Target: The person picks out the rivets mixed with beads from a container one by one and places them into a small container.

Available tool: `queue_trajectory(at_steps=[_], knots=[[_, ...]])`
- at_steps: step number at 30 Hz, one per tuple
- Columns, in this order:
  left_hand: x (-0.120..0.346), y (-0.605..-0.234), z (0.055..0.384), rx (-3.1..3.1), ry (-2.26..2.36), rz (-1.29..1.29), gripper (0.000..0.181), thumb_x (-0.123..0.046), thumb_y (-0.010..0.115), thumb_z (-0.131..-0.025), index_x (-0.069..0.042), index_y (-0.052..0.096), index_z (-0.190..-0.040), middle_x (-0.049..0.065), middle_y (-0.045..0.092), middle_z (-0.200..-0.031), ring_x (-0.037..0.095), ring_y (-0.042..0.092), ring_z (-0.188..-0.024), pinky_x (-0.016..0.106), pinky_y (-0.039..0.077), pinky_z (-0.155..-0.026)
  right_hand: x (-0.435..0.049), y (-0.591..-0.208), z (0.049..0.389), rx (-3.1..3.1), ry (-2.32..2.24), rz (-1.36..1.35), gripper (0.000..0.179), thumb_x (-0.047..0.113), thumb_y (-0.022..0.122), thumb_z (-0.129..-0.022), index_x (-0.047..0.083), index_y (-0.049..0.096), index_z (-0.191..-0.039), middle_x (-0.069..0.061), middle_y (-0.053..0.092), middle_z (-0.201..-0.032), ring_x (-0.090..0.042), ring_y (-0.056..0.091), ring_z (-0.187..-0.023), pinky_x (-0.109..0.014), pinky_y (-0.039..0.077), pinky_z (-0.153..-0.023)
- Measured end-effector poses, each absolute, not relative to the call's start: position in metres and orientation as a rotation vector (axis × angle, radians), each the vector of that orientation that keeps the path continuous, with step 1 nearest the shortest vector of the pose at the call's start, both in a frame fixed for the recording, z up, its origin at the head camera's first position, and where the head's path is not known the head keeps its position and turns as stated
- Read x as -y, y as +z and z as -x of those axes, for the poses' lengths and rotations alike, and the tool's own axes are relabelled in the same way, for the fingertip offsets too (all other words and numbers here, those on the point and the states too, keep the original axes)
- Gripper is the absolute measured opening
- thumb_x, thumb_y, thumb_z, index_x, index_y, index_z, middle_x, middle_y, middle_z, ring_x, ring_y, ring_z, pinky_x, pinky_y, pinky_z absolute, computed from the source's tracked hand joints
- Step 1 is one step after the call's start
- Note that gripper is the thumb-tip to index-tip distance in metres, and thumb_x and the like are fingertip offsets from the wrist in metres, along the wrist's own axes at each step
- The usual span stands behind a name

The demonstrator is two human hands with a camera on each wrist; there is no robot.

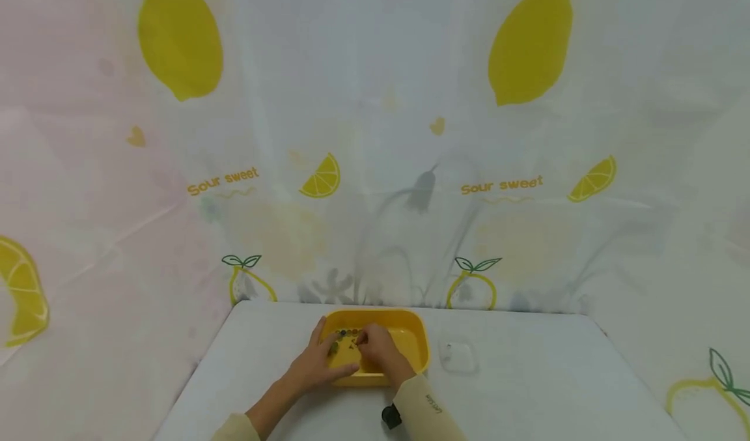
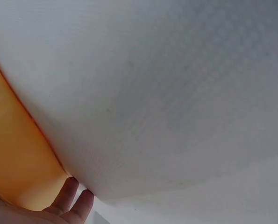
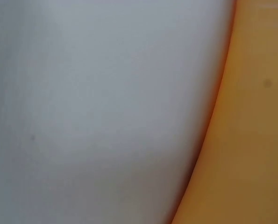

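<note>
A yellow tray (image 1: 413, 327) lies on the white table. My left hand (image 1: 313, 363) is spread at the tray's left front corner, thumb stretched across the front side. In the left wrist view, two fingertips (image 2: 71, 184) reach the tray's edge. My right hand (image 1: 377, 344) bends down into the tray, thumb and fingers together around a small dark piece (image 1: 359, 342) too tiny to identify. Beyond it, small round pieces (image 1: 349, 332) of several colours form a row. A small green cluster (image 1: 334, 348) sits by the left fingers. The right wrist view shows only tray and table.
To the tray's right stands a clear plastic container (image 1: 458, 356) with something small inside at its left. A black object (image 1: 390, 417) is beside the right sleeve, near the front. A lemon-printed curtain (image 1: 375, 135) rises behind the table (image 1: 527, 376).
</note>
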State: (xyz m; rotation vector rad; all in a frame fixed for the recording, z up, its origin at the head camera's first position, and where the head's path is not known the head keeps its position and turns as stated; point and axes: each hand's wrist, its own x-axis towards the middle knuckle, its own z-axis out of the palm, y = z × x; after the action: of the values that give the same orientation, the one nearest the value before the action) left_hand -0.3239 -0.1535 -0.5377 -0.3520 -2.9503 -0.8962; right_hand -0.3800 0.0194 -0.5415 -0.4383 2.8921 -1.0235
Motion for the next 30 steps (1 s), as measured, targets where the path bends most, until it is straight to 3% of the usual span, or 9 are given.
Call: queue_trajectory(at_steps=[18, 26, 30], knots=[[0.158, -0.537, 0.329, 2.953, -0.861, 0.314, 0.088, -0.073, 0.058, -0.069, -0.016, 0.046, -0.136, 0.011, 0.005, -0.155, 0.039, 0.053, -0.113, 0.049, 0.048, -0.079, -0.017, -0.531, 0.385, -2.940, -1.054, 0.404, 0.013, 0.002, 0.063, -0.080, 0.006, 0.074, -0.085, -0.006, 0.071, -0.088, -0.016, 0.061, -0.081, -0.034, 0.052, -0.073], [0.156, -0.539, 0.327, 2.957, -0.924, 0.325, 0.088, -0.072, 0.059, -0.069, -0.016, 0.046, -0.135, 0.011, 0.005, -0.155, 0.040, 0.052, -0.113, 0.052, 0.047, -0.081, -0.020, -0.522, 0.382, -3.009, -0.995, 0.552, 0.014, 0.002, 0.064, -0.079, 0.007, 0.075, -0.086, -0.003, 0.072, -0.086, -0.018, 0.065, -0.082, -0.029, 0.052, -0.070], [0.154, -0.540, 0.326, 2.967, -0.920, 0.330, 0.086, -0.071, 0.059, -0.070, -0.016, 0.046, -0.135, 0.012, 0.005, -0.155, 0.041, 0.051, -0.113, 0.052, 0.047, -0.080, -0.025, -0.514, 0.381, -2.899, -1.228, 0.560, 0.011, 0.002, 0.064, -0.082, 0.004, 0.073, -0.088, -0.006, 0.070, -0.087, -0.018, 0.064, -0.080, -0.027, 0.052, -0.067]])
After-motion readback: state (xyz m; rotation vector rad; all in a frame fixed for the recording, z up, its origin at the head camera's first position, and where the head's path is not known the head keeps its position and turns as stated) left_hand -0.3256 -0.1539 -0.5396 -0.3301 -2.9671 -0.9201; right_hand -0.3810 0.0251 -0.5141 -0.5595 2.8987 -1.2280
